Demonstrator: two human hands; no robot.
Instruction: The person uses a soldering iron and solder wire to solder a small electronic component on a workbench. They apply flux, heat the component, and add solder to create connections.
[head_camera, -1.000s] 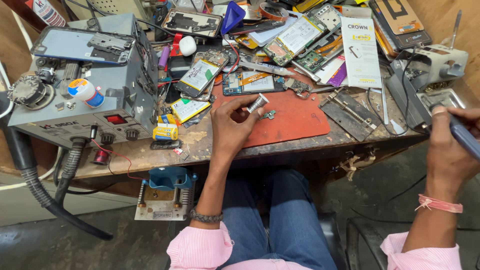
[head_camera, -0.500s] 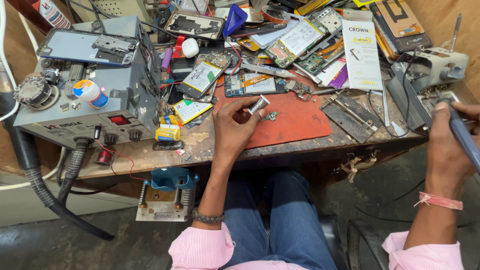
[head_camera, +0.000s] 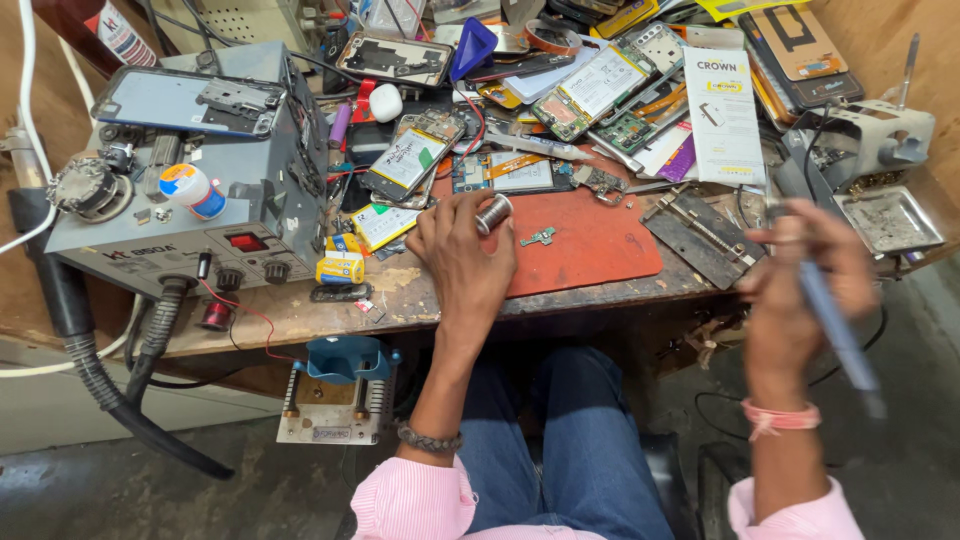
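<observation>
Fingers of the left hand (head_camera: 462, 255) pinch a shiny solder spool (head_camera: 493, 213); right hand (head_camera: 800, 290) grips a blurred blue iron (head_camera: 838, 338).

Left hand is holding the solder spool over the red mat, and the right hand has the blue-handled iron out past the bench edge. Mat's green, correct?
Not green: the head view shows the mat is red. The rest stands: left hand holds the solder spool, right hand the blue-handled iron.

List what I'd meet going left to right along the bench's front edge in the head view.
Grey rework station → yellow tape roll → left hand holding a solder spool → red mat → right hand with blue tool.
</observation>
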